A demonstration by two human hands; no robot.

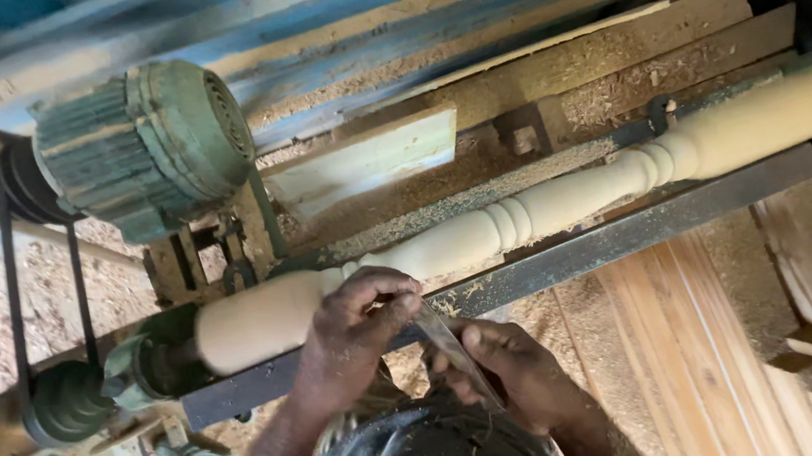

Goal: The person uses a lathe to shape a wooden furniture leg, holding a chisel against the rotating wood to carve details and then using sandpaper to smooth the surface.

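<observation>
A pale turned wooden spindle (545, 208) lies across a wood lathe, with beads and coves cut along it. My left hand (357, 334) rests over the metal tool rest (570, 256) and pinches the blade of a long steel chisel (443, 340) near its tip, right beside the spindle's thick left section. My right hand (517, 372) grips the chisel lower down, close to my body. The chisel's tip is hidden behind my left fingers.
A green electric motor (151, 144) sits at the upper left, with a black belt (12, 289) running down to the pulley (67, 399) at the headstock. Sawdust covers the lathe bed and floor. Wooden planks (689, 339) lie at the right.
</observation>
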